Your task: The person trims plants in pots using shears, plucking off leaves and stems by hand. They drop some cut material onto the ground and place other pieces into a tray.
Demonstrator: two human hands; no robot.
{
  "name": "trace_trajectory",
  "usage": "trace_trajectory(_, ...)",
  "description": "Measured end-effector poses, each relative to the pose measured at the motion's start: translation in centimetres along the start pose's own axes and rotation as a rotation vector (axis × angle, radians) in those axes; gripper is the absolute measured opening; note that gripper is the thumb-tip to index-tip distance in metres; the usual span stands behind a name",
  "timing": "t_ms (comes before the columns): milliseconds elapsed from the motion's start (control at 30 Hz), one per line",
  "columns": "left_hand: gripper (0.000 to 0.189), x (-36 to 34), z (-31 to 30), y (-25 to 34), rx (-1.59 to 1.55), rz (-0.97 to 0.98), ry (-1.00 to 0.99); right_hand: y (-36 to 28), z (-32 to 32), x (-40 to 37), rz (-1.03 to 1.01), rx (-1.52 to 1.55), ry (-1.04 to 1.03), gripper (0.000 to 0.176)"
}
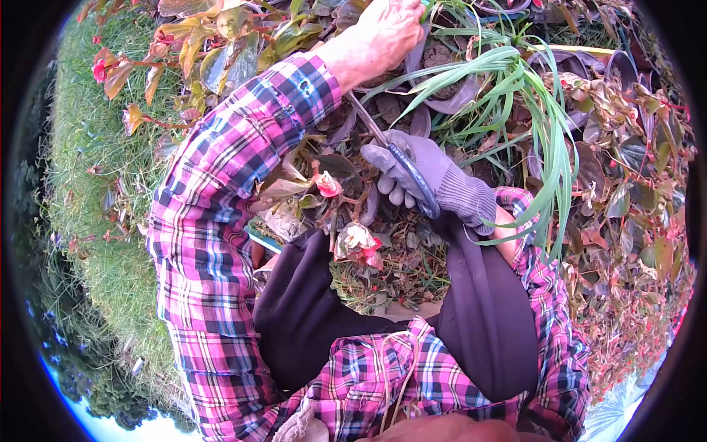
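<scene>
My left hand (pixel 387 37), bare, reaches to the top edge of the view among the plants. Its fingers look curled closed beside green grass blades, but what they grip is partly cut off by the edge. My right hand (pixel 423 173), in a grey knitted glove, is wrapped around a hand tool (pixel 401 162) with a dark handle. The tool's narrow metal shaft slants up and left, and its far end is hidden behind my left wrist. A clump of long grass (pixel 508 74) arches over to the right of the gloved hand.
Reddish-leaved flowering plants (pixel 228 51) grow at the upper left, and more (pixel 626 169) fill the right side. Pink blooms (pixel 359 243) stand between my knees. Dark purple strap-like leaves (pixel 460 96) lie around the soil. Lawn grass (pixel 96 184) borders the left.
</scene>
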State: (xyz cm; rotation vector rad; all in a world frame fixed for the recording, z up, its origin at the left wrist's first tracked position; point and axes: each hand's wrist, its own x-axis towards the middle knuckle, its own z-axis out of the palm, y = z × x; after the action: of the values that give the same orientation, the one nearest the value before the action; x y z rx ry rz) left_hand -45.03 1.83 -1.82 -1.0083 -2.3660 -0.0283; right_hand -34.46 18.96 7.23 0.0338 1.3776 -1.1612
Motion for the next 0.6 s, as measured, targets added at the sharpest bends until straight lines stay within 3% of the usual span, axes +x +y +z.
trace_trajectory(67, 0.027, 1.6, 0.0, -0.4, -0.262, -0.203, -0.601, 0.2, -0.2, 0.0, -0.011, -0.007, -0.004, 0.043)
trace_trajectory(167, 0.023, 1.8, -0.1, -1.1, -0.43, -0.256, -0.183, 0.7, -0.6, 0.1, -0.022, 0.059, -0.019, 0.041)
trace_trajectory(233, 0.017, 1.3, -0.2, -2.9, -1.377, -0.611, -0.38, 1.1, -0.8, 0.1, -0.002, 0.109, -0.013, 0.04)
trace_trajectory(300, 0.005, 3.9, -3.8, -4.0, -0.731, -0.011, -0.227, 1.2, -0.9, 0.2, 0.016, 0.14, -0.005, 0.039)
trace_trajectory(333, 0.005, 5.6, -7.0, -3.6, -0.992, -0.486, -0.519, 1.2, -1.0, 0.2, 0.026, 0.152, -0.003, 0.039)
trace_trajectory(400, 0.01, 6.2, -10.1, -3.5, -1.402, -0.951, -0.402, 1.1, -1.2, 0.0, 0.038, 0.164, 0.002, 0.038)
trace_trajectory(500, 0.025, 4.6, -18.2, -5.0, -1.019, -1.066, -0.565, 1.0, -1.2, -0.5, 0.035, 0.198, 0.003, 0.035)
trace_trajectory(533, 0.029, 2.9, -21.9, -5.8, -1.097, -1.082, -0.561, 1.0, -1.2, -0.6, 0.032, 0.204, 0.002, 0.033)
trace_trajectory(567, 0.032, 0.6, -25.9, -6.7, -1.208, -1.24, -0.449, 1.0, -1.1, -0.6, 0.029, 0.207, 0.0, 0.032)
trace_trajectory(600, 0.03, -1.9, -29.8, -6.7, -1.082, -1.344, -0.221, 1.0, -0.9, -0.7, 0.035, 0.218, 0.022, 0.032)
